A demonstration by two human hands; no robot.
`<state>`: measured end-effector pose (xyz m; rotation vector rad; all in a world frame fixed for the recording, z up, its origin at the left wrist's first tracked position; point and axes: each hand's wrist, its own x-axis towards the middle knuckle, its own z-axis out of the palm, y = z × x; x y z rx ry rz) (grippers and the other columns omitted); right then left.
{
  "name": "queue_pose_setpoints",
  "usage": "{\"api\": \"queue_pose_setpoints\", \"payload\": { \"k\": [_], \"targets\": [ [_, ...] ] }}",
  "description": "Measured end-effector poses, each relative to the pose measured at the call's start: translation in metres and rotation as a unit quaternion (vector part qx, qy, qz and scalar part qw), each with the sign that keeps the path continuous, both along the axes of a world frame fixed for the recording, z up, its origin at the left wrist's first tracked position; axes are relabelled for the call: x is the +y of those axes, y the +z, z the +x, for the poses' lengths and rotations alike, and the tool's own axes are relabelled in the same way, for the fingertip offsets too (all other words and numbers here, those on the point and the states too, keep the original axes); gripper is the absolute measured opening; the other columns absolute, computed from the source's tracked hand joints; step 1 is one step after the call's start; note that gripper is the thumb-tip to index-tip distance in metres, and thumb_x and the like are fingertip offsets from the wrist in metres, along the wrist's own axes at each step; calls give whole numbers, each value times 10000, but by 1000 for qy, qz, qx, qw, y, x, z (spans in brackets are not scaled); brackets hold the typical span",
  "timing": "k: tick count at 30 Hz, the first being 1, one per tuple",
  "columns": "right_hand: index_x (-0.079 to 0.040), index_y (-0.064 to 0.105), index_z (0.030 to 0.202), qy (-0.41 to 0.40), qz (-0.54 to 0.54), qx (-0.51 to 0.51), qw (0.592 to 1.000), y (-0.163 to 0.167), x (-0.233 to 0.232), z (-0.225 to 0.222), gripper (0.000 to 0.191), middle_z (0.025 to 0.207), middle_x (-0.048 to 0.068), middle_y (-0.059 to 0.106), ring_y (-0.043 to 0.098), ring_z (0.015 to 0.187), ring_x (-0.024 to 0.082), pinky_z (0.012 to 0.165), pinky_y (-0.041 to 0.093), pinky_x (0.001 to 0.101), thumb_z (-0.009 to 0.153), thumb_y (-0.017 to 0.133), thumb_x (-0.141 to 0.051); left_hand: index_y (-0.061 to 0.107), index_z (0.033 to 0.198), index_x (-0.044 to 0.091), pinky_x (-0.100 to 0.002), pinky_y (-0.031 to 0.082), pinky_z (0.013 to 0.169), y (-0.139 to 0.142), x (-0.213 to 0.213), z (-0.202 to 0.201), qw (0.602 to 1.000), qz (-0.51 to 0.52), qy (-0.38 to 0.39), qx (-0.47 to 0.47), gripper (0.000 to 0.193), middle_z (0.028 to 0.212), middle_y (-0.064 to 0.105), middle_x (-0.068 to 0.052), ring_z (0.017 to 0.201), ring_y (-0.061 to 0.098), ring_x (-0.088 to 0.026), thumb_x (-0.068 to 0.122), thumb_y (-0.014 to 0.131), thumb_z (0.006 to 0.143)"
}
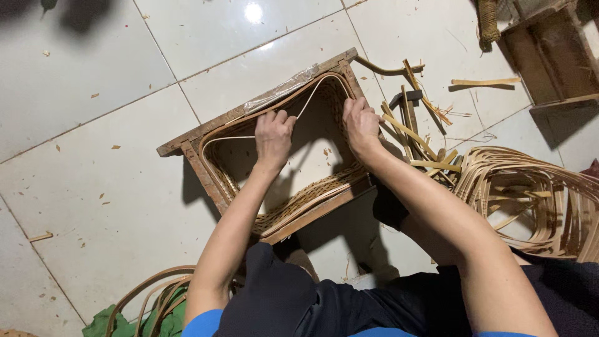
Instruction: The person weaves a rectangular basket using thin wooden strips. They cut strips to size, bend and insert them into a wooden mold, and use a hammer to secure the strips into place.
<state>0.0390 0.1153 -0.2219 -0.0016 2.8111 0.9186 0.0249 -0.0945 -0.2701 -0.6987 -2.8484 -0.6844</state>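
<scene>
A rectangular wooden frame (pixel 206 178) stands on the white tile floor with a woven cane basket (pixel 312 196) fitted inside it. A thin pale cane strip (pixel 309 100) runs along the inside of the frame's far edge and bends across the opening. My left hand (pixel 272 134) is closed on this strip near the middle of the far side. My right hand (pixel 360 125) presses on the basket's rim at the right corner of the frame, fingers curled over the edge.
Loose bamboo slats and a dark tool (pixel 405 100) lie right of the frame. A bundle of coiled cane strips (pixel 530 193) sits at the right. A wooden box (pixel 549 56) is at top right. More curved strips over green cloth (pixel 150 299) lie at bottom left.
</scene>
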Motion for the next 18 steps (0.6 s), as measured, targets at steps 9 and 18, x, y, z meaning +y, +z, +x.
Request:
{"api": "queue_pose_setpoints", "payload": {
  "k": [9,18],
  "targets": [
    [38,608,1006,54,22,-224,973,33,14,-5,243,823,134,662,626,579,129,584,587,363,1108,421,-79,712,868,117,-777,190,1148,6,-11,-12,999,10,20,50,212,1518,517,-146,1460,366,-440,320,744,921],
    [-55,429,1447,329,22,-328,885,106,103,102,491,1326,155,538,551,1165,225,912,545,340,980,501,-187,704,835,114,-768,270,1133,0,-18,17,998,-15,31,44,199,1516,523,-132,1444,402,-434,298,746,898]
  ]
}}
